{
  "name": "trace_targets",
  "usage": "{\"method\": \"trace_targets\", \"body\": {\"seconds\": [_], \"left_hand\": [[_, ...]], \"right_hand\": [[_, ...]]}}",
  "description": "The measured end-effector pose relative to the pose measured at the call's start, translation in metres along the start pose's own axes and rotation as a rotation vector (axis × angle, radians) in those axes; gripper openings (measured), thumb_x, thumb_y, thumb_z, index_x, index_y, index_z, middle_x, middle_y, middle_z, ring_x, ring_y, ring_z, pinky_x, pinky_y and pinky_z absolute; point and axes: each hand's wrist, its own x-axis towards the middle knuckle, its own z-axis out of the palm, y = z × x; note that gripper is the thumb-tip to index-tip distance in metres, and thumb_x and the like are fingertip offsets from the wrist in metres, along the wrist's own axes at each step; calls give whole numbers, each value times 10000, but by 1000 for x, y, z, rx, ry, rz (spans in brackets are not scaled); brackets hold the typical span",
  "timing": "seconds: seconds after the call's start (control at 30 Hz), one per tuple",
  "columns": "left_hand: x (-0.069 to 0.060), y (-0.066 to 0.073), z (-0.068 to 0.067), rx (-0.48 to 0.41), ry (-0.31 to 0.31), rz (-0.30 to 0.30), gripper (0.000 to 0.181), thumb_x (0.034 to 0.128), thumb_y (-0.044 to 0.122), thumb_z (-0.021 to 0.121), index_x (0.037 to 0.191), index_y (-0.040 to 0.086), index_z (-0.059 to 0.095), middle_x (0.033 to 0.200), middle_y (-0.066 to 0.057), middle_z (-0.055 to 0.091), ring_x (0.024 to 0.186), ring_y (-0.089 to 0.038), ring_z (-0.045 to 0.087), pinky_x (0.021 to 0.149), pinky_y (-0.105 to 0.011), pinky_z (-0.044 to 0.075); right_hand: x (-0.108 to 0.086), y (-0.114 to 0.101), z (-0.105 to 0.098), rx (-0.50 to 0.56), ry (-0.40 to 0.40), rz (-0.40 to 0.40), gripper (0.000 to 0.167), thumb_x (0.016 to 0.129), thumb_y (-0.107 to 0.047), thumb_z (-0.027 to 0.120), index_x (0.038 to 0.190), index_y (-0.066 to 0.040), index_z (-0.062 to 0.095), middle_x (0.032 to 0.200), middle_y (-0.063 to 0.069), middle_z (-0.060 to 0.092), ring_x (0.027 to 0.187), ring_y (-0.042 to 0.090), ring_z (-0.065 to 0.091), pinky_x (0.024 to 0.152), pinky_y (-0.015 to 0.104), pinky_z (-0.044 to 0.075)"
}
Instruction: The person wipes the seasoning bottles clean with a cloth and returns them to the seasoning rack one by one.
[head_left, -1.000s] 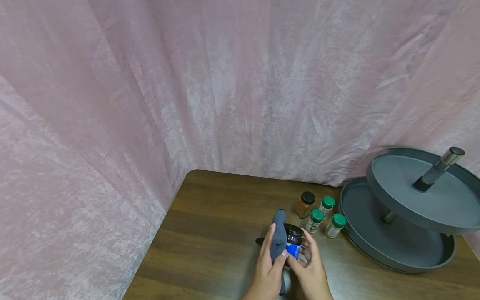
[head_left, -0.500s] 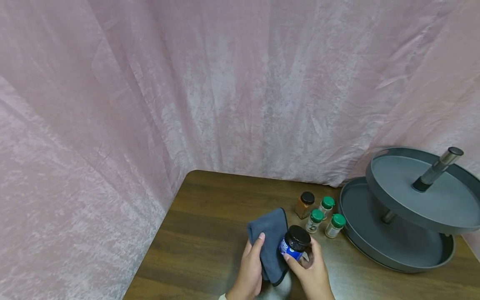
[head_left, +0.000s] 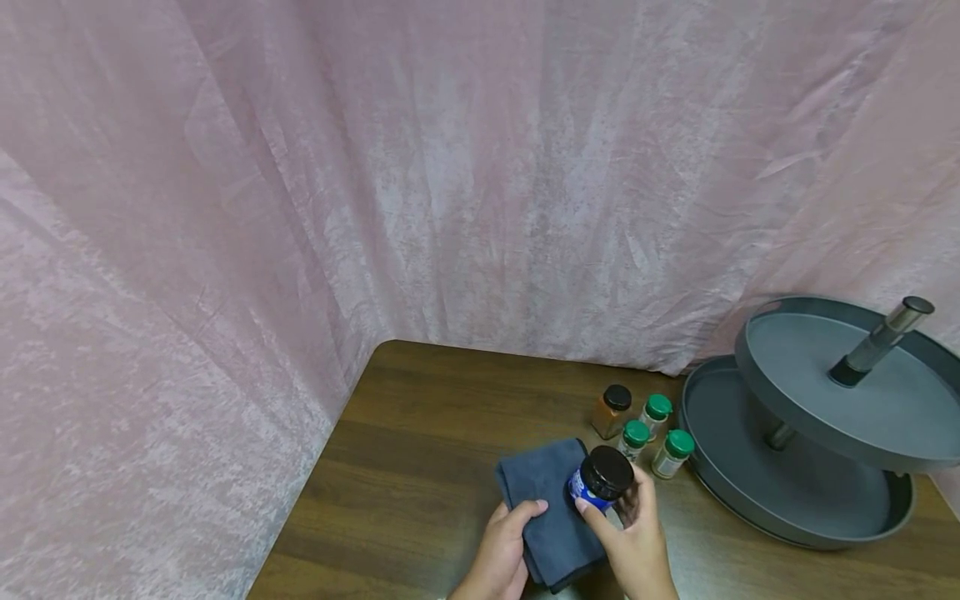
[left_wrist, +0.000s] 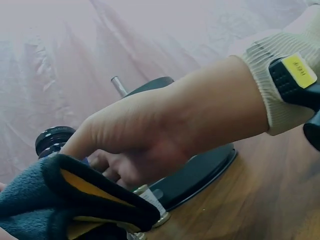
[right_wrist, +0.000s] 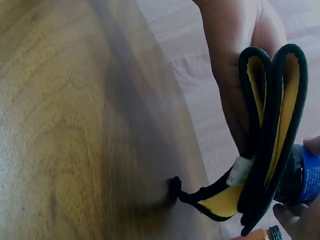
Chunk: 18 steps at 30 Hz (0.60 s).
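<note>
My left hand point(head_left: 501, 542) grips a folded grey cloth point(head_left: 542, 479), its thumb lying over the top. Yellow lining shows between the cloth's folds in both wrist views, and a small white tag point(right_wrist: 239, 171) hangs from one layer. To the right, my right hand point(head_left: 637, 537) holds a dark jar point(head_left: 607, 473) with a black lid and a blue label, thumb on the near side. The jar is tilted and overlaps the cloth's right side in the head view; whether they touch I cannot tell. In the left wrist view the cloth partly hides the jar.
Behind the jar stand a black-capped orange spice jar point(head_left: 610, 418) and three green-capped spice jars point(head_left: 668, 462). A two-tier grey round tray point(head_left: 810, 533) with a metal post occupies the right of the wooden table point(head_left: 405, 467). Pink curtains point(head_left: 465, 183) hang behind.
The cloth, earlier edge-on against the jar, has turned flat and moved slightly left, then nearer. The jar has tilted and shifted right in my right hand. The spice jars and tray have stayed put.
</note>
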Motion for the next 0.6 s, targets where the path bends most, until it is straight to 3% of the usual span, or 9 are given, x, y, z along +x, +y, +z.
{"method": "trace_targets", "body": {"seconds": [0.23,0.33,0.43,0.6], "left_hand": [[0,-11,0,-19,-100,-20,347,967,100,534,1297,-8,526,1146,-22,700,1076,-152,663,945,-294,544],[0,-12,0,-32,-121,-18,281,953,66,519,1223,7,565,1105,-6,713,1046,-132,677,928,-286,555],[1,-11,0,-34,-102,-7,266,929,45,511,1189,16,562,1087,-11,709,1033,-137,679,917,-299,561],[4,-5,-3,-29,10,0,311,917,82,524,1215,-6,527,1116,-48,689,1052,-176,663,928,-319,551]], "right_hand": [[0,1,5,33,18,-78,769,769,14,850,1407,-83,432,1230,-110,605,1127,-60,592,973,43,393],[-2,0,7,65,-5,-76,776,769,20,848,1412,-71,423,1259,-92,596,1127,-51,597,955,51,421],[-5,-1,8,77,-35,-59,778,781,-7,849,1417,-66,407,1293,-19,593,1124,-46,598,938,66,444],[-8,1,6,14,-73,-20,775,802,-58,847,1422,-93,383,1337,67,589,1108,-53,583,909,81,454]]}}
